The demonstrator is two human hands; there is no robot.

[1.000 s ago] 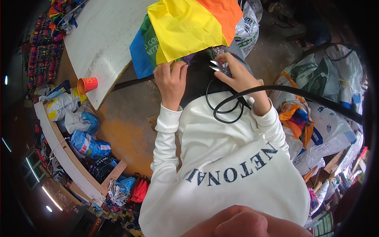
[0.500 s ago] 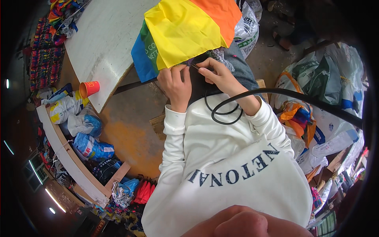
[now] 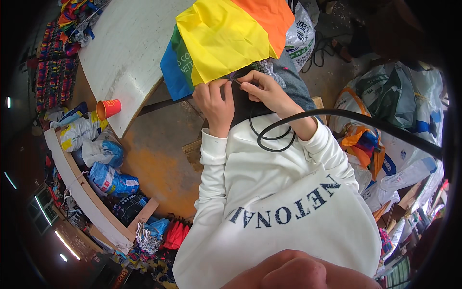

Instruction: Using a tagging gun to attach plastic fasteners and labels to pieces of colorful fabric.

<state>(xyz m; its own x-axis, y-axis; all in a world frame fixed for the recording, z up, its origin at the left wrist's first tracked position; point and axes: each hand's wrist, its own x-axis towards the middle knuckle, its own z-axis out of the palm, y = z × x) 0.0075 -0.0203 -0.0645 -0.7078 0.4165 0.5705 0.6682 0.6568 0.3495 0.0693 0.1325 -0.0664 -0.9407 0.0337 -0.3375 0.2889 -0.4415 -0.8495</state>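
Observation:
Panels of yellow, orange, green and blue make up the umbrella cloth (image 3: 224, 41) draped over my lap and the table corner. At its lower yellow edge, my left hand (image 3: 215, 103) pinches the hem with curled fingers. Just to the right, my right hand (image 3: 262, 91) has thumb and forefinger pressed together on something thin and dark, too small to name. The fingertips of both hands nearly meet. Beneath the cloth, a bit of dark, purplish material shows between them, and the underside is hidden.
A pale table (image 3: 122, 58) stands to the left, with a red paper cup (image 3: 109, 109) at its near edge. A black cable (image 3: 365, 119) arcs over my right forearm. Stuffed plastic bags (image 3: 392, 94) crowd the right, and more bags (image 3: 113, 179) lie at left beside a wooden board (image 3: 86, 188).
My hands stay at the hem with only a slight shift. At the upper right, another person's foot has moved, and a dark cord on the floor now shows there.

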